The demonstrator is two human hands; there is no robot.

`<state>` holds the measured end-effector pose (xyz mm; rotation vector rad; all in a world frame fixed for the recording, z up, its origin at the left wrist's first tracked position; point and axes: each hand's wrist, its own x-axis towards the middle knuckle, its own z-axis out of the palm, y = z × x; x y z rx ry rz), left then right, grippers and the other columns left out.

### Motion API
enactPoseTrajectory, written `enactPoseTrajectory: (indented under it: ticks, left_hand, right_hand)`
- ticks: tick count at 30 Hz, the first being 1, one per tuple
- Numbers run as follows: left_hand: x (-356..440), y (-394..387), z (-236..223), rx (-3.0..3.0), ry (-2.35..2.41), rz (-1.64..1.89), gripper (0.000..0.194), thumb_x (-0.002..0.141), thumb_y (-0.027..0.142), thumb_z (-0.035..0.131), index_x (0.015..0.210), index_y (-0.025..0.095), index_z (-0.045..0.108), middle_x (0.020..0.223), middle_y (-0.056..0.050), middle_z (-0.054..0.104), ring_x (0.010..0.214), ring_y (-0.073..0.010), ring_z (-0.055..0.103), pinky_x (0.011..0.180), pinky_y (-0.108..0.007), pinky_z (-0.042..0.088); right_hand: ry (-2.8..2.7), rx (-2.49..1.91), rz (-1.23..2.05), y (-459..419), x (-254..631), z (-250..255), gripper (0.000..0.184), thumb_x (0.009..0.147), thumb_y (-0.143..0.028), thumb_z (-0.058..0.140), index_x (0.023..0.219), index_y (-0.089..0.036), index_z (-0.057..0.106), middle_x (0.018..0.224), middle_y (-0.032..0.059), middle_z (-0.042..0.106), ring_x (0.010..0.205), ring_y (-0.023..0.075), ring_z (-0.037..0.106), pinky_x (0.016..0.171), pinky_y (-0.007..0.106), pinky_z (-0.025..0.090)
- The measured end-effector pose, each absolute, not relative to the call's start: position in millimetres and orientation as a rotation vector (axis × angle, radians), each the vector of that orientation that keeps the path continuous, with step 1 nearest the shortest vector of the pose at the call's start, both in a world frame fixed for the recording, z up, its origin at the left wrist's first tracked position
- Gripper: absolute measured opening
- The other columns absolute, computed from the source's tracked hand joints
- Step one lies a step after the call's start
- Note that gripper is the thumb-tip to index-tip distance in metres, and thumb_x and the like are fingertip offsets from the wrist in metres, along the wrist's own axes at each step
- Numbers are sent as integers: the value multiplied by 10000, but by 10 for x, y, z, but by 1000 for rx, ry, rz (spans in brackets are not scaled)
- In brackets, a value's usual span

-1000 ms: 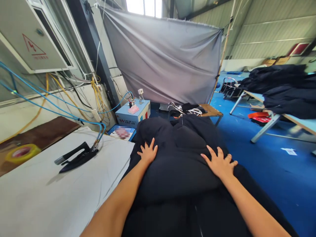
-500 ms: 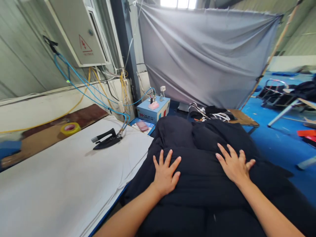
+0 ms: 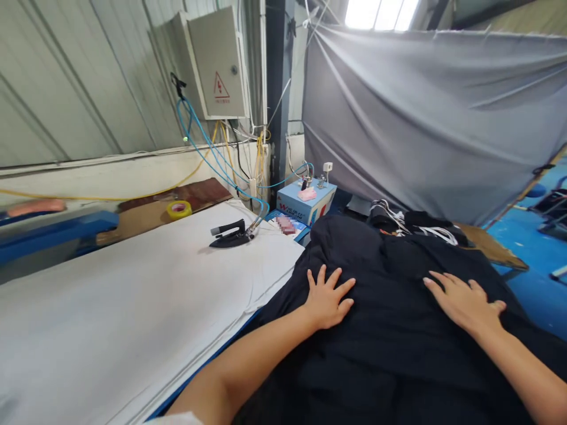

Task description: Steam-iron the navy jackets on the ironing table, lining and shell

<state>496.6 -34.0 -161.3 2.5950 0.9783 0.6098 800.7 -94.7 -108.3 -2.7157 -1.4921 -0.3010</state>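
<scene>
A wide heap of black fabric (image 3: 381,348) fills the lower right, and both my hands lie on top of it. My left hand (image 3: 328,301) rests there with its fingers spread, near the heap's left side. Farther right, my right hand (image 3: 465,301) is laid on the cloth, fingers stretched out and holding nothing. To the left stands a white-covered ironing table (image 3: 146,319). On its far part sits a black iron (image 3: 230,234), joined to blue hoses and away from both hands.
A blue boxy machine (image 3: 305,200) stands behind the table's far corner. Yellow tape (image 3: 179,210) lies on a brown board by the wall. Dark cloth with white cords (image 3: 438,233) sits beyond the heap. A grey curtain (image 3: 420,118) hangs behind; an electrical cabinet (image 3: 219,65) is on the wall.
The view has swung left, so the scene sits farther right and more of the white table shows. Both hands remain on the black fabric, fingers still extended.
</scene>
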Motion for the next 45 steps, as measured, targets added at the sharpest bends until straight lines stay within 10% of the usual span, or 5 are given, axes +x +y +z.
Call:
enactPoseTrajectory:
  ticks: [10, 20, 40, 45]
  left_hand:
    - [3709, 42, -1343, 2501, 1489, 805, 504, 847, 452, 320, 1329, 310, 294, 1415, -10, 278, 1305, -300, 118, 992, -634, 102]
    - [682, -734, -1393, 1933, 2507, 765, 499, 856, 451, 290, 1329, 290, 296, 1398, -23, 313, 1291, -290, 169, 984, -629, 155]
    - [-3890, -3926, -2063, -91, 3318, 394, 708, 760, 424, 484, 1380, 237, 199, 1465, -103, 75, 1303, -392, 3, 991, -616, 51]
    - [-4290, -4523, -2229, -262, 2940, 710, 698, 808, 572, 249, 1395, 217, 120, 1448, -107, 166, 1301, -333, 157, 965, -612, 185]
  right_hand:
    - [-2284, -1930, -512, 360, 5831, -783, 498, 828, -479, 236, 1196, -265, 495, 1241, 37, 513, 1192, 302, 338, 919, 575, 269]
    - [-2657, -1013, -272, 1119, 2717, -1255, 582, 758, -580, 250, 1097, -234, 574, 1055, 124, 613, 1084, 330, 471, 823, 545, 360]
    - [-3048, -56, 243, -1784, -3369, -1791, 499, 827, -507, 310, 1150, -214, 553, 1103, 92, 600, 1085, 270, 452, 885, 442, 316]
    - [-2926, 239, 240, -2484, -4135, -1867, 514, 819, -498, 348, 1201, -197, 513, 1224, 81, 518, 1182, 273, 334, 967, 444, 244]
